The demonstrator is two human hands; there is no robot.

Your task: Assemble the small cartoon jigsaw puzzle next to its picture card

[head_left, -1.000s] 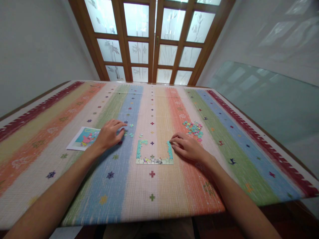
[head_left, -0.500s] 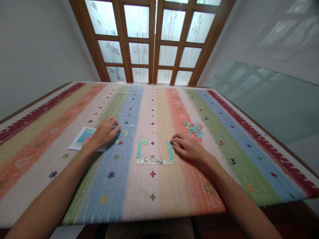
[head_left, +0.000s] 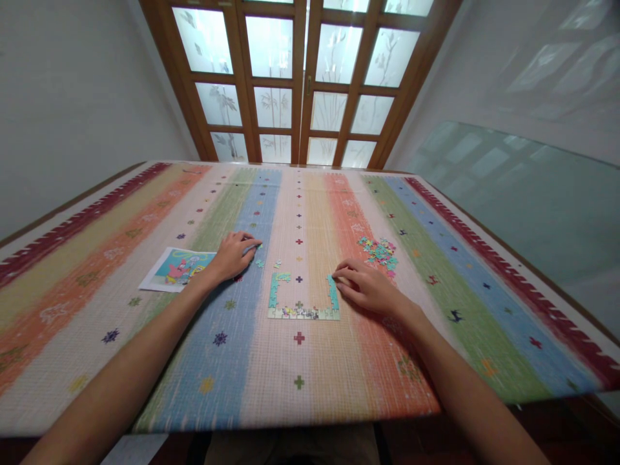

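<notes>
A partly built jigsaw (head_left: 303, 312) lies mid-table as a U-shaped frame: a bottom row and two teal side columns. My right hand (head_left: 367, 286) rests flat beside its right column, fingers stretched out and fingertips touching the column's top end. My left hand (head_left: 234, 254) lies palm down on the blue stripe, left of the jigsaw. Its fingers reach out over a few loose teal pieces (head_left: 260, 263), with one fingertip at a piece near the hand's far side. Neither hand visibly holds anything.
A pile of several loose pieces (head_left: 380, 249) sits on the orange stripe beyond my right hand. A cartoon reference picture (head_left: 175, 270) lies left of my left wrist. The striped tablecloth (head_left: 145, 213) covers the table. Wood-framed glass doors (head_left: 300, 84) stand behind it.
My left hand drew back toward the reference picture, then slid right again onto the loose pieces. My right hand stayed at the jigsaw's right column. The camera tilted slightly.
</notes>
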